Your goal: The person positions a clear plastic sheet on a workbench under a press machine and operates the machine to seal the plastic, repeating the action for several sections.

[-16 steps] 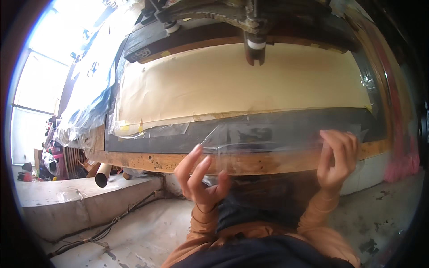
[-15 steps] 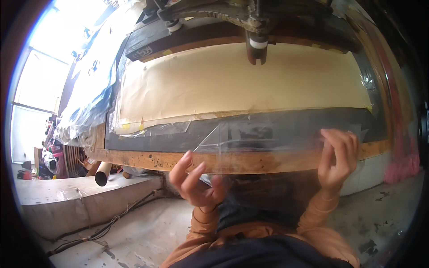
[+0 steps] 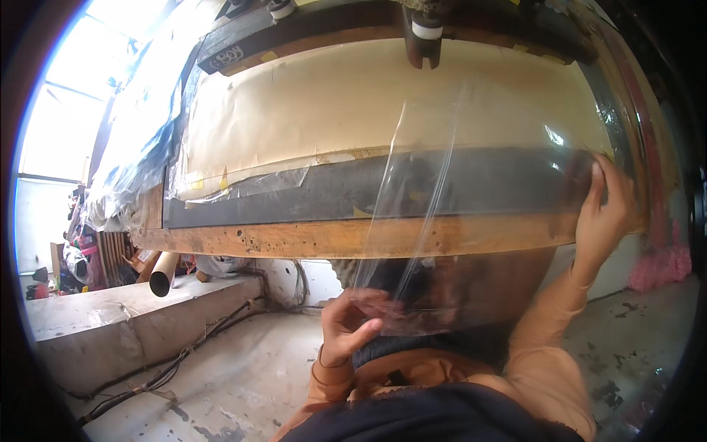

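Clear plastic film (image 3: 471,221), thin and glossy with long vertical creases, hangs stretched between the two hands in front of a broad counter (image 3: 353,237). The left hand (image 3: 352,324) sits low, below the counter's front edge, its grip pinched together on the film's lower left corner, thumb against bent fingers. The right hand (image 3: 602,214) is raised at the counter's right end, its grip closed on the film's upper right edge, fingers pressed flat over it against the dark surface.

The counter's front is a thick wooden beam, worn, orange-brown and pitted with small holes. Above it runs a smooth dark band (image 3: 331,193), and above that a wide tan sheet (image 3: 309,110), matt and paper-like, with a ragged lower border. Older wrinkled plastic (image 3: 140,147) lies crumpled over the counter's left end. A dark cylindrical machine head (image 3: 426,33) with a white collar hangs above the tan sheet.

Below the beam the floor (image 3: 243,368) is rough grey concrete, with cables trailing along a low concrete ledge (image 3: 125,324). A cardboard tube (image 3: 163,272) pokes out under the counter's left corner. Open floor lies to the left of the left hand, and stained open floor to the right, near pink stuff (image 3: 663,265) by the wall.
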The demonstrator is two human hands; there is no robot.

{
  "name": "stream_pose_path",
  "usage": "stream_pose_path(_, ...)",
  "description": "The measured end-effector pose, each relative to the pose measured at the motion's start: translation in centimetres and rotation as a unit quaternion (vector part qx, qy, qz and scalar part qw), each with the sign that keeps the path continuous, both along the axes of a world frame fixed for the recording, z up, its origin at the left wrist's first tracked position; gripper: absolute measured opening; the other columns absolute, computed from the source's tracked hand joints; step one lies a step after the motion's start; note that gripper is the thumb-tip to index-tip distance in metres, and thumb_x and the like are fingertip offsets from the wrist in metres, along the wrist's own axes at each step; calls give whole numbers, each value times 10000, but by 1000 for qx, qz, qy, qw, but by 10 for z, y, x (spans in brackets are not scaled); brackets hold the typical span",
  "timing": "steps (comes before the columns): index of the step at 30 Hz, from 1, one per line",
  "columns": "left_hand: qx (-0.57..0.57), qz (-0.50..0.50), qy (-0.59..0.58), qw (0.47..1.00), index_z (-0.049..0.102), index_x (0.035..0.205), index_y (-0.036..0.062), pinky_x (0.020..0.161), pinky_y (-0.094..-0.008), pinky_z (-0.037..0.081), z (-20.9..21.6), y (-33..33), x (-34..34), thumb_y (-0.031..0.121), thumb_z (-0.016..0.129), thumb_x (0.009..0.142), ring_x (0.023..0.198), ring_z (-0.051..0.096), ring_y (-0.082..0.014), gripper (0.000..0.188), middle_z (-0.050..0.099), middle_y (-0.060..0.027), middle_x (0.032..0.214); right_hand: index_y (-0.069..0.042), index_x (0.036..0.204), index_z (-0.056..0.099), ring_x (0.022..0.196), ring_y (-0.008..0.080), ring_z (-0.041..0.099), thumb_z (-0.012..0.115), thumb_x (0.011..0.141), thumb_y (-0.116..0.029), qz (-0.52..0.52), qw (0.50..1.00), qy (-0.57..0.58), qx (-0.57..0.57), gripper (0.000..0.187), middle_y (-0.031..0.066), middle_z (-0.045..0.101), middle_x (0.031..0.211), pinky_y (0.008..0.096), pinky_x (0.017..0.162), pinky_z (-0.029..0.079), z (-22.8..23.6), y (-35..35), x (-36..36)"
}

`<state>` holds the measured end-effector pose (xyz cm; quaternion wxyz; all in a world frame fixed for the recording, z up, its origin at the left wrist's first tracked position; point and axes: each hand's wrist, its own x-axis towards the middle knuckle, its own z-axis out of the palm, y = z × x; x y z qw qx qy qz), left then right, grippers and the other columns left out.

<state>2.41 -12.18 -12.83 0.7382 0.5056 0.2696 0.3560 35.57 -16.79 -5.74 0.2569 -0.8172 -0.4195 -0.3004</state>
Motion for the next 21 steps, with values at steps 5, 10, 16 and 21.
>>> stream_pose_path(5, -15, -14, -99, 995, 474, 1077, -119, 696, -317, 550, 20, 14, 21, 11, 640, 770, 786, 651, -263, 373, 633, -245, 892, -154, 995, 643, 879, 207, 564, 544, 851, -95, -45, 994, -14, -98, 184, -12, 613, 920, 383, 810, 391, -5, -2, 13)
stream_pose_path(10, -56, 12, -69, 996, 468, 1074, -145, 647, -348, 569, 36, 16, 40, 221, 620, 784, 829, 655, -326, 491, 613, -302, 937, -150, 1004, 639, 870, 210, 561, 548, 851, -106, -68, 992, -12, -109, 183, -4, 614, 927, 376, 807, 393, -6, 4, 18)
stream_pose_path(16, -172, -76, 50, 981, 435, 1222, -122, 674, -310, 555, 45, 9, 34, 92, 499, 880, 894, 639, -309, 409, 591, -269, 1072, -128, 1086, 626, 960, 217, 570, 570, 854, -140, 44, 997, -65, -19, 239, 39, 615, 1065, 401, 848, 424, 4, 2, 4)
stream_pose_path(21, -190, -40, -45, 980, 356, 1310, -73, 737, -270, 532, 45, -2, 33, 90, 419, 944, 975, 621, -274, 405, 508, -258, 1228, -131, 1160, 599, 1108, 273, 528, 558, 867, -327, 267, 950, 11, -164, 355, 148, 516, 1248, 411, 952, 399, 33, -22, -87)
